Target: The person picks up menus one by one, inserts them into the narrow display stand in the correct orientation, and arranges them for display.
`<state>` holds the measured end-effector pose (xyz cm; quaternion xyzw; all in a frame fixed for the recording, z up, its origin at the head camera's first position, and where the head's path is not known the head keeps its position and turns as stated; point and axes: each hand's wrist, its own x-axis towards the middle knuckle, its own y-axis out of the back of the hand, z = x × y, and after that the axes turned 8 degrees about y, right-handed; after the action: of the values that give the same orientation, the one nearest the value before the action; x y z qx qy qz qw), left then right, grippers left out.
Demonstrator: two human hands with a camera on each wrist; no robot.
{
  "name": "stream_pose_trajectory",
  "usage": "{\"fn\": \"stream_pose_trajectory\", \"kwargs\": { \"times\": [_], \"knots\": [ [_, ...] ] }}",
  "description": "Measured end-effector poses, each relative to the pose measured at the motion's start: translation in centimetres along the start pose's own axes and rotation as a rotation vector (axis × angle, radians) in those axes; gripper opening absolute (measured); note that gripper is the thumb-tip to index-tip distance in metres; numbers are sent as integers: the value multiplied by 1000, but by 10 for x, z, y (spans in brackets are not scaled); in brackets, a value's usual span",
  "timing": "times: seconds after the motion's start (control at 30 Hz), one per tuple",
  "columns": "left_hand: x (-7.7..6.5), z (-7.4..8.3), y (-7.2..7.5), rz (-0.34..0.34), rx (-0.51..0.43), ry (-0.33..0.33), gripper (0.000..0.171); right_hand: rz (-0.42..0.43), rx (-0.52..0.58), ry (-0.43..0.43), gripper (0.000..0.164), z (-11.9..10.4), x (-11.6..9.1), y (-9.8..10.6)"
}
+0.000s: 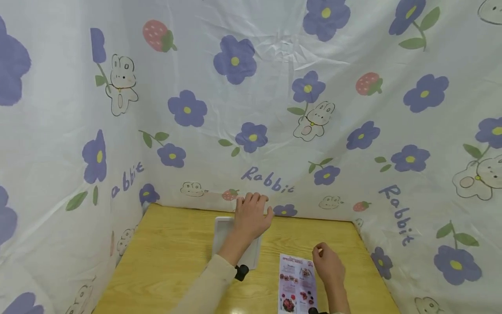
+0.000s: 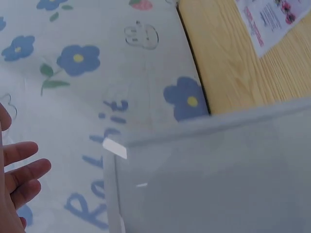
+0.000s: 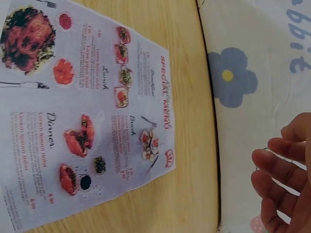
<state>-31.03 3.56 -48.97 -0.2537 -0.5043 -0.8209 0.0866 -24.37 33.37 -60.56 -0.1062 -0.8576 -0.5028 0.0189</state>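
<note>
A shallow pale grey tray (image 1: 223,229) with a white rim lies on the table, partly hidden by my left arm. Above its far end is my left hand (image 1: 252,214), fingers spread and slightly bent, holding nothing. In the left wrist view the tray (image 2: 218,179) shows a corner, and the left fingers (image 2: 29,177) are apart from it. To the right lies a printed paper menu (image 1: 296,283) with food pictures. My right hand (image 1: 328,266) is beside its upper right corner with loosely curled fingers. The right wrist view shows these fingers (image 3: 277,170) holding nothing, apart from the menu (image 3: 97,121).
The wooden table (image 1: 168,257) is enclosed at the back and both sides by a white cloth (image 1: 274,174) printed with purple flowers, strawberries and rabbits. A black wrist device (image 1: 242,272) sits at my left wrist.
</note>
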Motion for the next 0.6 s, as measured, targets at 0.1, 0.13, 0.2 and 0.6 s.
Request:
{"fn": "stream_pose_trajectory", "kwargs": {
  "times": [0.1,0.13,0.2,0.6],
  "knots": [
    [-4,13,-3,18,22,-55,30,-10,-4,-4,32,4,0,-5],
    [-5,16,-4,27,34,-79,30,-9,-7,-5,32,5,-1,-7],
    [-8,23,-9,40,66,-132,31,-12,-14,-15,32,7,-3,-9],
    [-43,42,-53,-22,45,-335,23,-97,-49,-121,46,15,-15,-17]
  ]
}}
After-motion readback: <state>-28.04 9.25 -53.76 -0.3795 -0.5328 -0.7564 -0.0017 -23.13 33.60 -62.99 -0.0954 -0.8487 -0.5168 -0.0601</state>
